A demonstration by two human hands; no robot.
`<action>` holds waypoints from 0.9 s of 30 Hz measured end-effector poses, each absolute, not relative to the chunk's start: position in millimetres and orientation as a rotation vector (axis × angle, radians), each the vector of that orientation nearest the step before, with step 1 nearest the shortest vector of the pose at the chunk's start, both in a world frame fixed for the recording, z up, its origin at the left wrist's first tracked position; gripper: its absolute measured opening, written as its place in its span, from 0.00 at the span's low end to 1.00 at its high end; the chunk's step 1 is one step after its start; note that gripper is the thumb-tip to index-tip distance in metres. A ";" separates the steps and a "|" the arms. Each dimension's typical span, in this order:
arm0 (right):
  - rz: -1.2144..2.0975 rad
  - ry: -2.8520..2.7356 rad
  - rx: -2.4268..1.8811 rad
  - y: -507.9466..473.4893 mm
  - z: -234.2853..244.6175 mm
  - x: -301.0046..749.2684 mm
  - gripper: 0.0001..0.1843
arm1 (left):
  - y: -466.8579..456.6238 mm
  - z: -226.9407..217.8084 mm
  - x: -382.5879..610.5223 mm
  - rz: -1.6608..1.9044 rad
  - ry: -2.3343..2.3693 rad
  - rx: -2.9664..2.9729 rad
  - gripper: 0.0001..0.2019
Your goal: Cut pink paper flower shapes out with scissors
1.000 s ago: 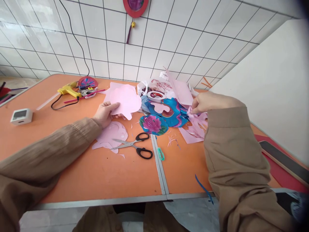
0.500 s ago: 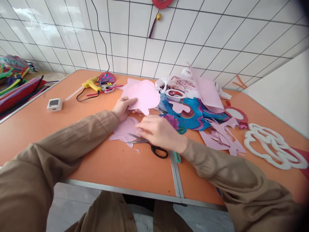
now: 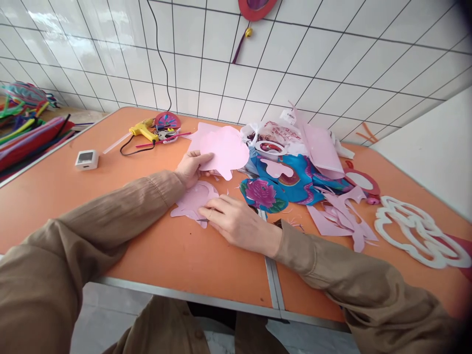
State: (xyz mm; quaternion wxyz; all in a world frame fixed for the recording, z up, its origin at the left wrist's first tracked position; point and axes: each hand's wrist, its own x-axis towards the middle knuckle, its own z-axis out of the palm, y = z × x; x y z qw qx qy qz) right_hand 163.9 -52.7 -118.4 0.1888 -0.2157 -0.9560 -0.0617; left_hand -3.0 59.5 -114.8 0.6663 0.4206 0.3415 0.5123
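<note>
My left hand [image 3: 191, 167] pinches a pink cutout sheet [image 3: 224, 149] with a wavy, cloud-like outline and a small tab at its lower edge. The thumb lies on top and the fingers are underneath. My right hand [image 3: 239, 221] is low over the table, its fingers bent together at the edge of a pink scrap [image 3: 191, 199]. A dark thin tip pokes out near these fingertips. The scissors seen earlier are mostly hidden by this hand, so what it grips I cannot make out.
A blue floral fabric circle [image 3: 263, 194], pink offcuts [image 3: 346, 216] and a plastic bag [image 3: 276, 132] are to the right. White foam-like outlines [image 3: 413, 231] lie farther right. At left are a yellow glue gun [image 3: 144, 131] and a small white device [image 3: 86, 160].
My right hand has come down over the spot where the scissors lay, covering them. My left hand still holds the pink cutout. The whole view has shifted slightly.
</note>
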 end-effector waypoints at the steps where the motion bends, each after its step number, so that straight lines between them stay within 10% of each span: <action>1: -0.176 -2.686 -0.612 -53.4 -117.9 164.0 0.14 | 59.3 -114.4 -3.0 1.156 0.771 0.951 0.12; 16: -0.267 -2.809 -1.563 -43.1 -87.4 181.4 0.12 | 60.8 -114.4 -4.7 1.138 0.769 0.965 0.13; 27: -0.020 -2.597 -1.318 -36.2 -112.0 168.5 0.19 | 58.9 -114.1 -3.6 1.168 0.752 0.971 0.16</action>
